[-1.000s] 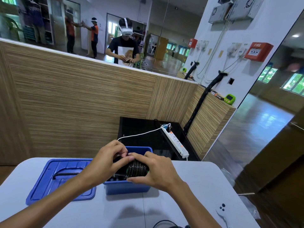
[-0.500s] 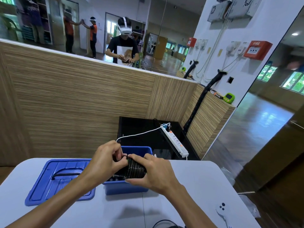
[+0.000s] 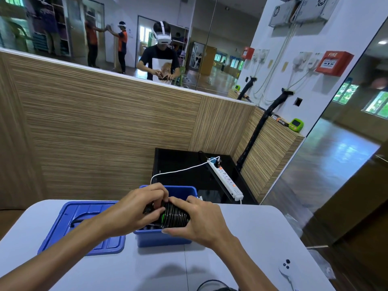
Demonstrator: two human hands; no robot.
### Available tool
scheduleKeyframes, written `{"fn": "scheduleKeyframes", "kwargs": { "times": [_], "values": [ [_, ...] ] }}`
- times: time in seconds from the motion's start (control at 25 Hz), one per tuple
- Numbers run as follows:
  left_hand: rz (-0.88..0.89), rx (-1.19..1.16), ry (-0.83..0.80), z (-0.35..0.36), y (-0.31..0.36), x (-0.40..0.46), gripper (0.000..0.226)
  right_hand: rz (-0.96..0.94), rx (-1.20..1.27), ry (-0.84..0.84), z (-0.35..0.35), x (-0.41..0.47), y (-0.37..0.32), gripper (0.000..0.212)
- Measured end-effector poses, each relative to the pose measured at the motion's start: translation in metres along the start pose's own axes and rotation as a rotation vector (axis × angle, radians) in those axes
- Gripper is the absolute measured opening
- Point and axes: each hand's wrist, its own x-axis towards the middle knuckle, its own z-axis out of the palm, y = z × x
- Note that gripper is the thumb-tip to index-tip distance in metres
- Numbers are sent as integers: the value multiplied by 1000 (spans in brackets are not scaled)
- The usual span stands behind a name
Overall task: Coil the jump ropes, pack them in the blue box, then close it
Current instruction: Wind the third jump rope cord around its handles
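In the head view, a pale grey bench (image 3: 241,244) with rounded corners is seen from above, filling the near part of the scene. A blue box (image 3: 161,238) is set at the bench's far middle, uncovered, with dark items partly visible inside. Its blue lid (image 3: 84,219) is laid flat on the bench just left of the box, touching or almost touching it.

A coiled jump rope (image 3: 174,217), black with a little green, is held just above the open box. It is gripped on its left side by the left hand (image 3: 136,208), whose fingers are curled over the coil's top, and clasped on its right side by the right hand (image 3: 199,219), with the thumb under the coil and the fingers over it. Whether the coil touches the box contents cannot be told.

A white controller (image 3: 286,269) is lain on the bench's near right corner, and a dark cable loop (image 3: 210,284) is cut off at the near edge.

Beyond the bench, a wood-grain partition (image 3: 105,131) is run across the room, topped by a large mirror (image 3: 105,38) in which people are reflected. A black cabinet (image 3: 189,171) is placed behind the box, with a white power strip (image 3: 226,179) laid on it. A red fire alarm box (image 3: 333,63) is fixed to the white wall at the far right, and a green device (image 3: 296,123) is set on the ledge below it.
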Motion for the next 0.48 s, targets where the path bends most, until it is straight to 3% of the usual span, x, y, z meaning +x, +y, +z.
{"fn": "scheduleKeyframes", "kwargs": {
  "times": [0.28,0.48],
  "values": [
    [-15,-72,-38,-1,-3,-4,22,-12,16,-6,1,-6,1,75],
    [-37,-147,-122,-10,-7,-9,8,-39,16,12,3,-5,3,75]
  ]
}}
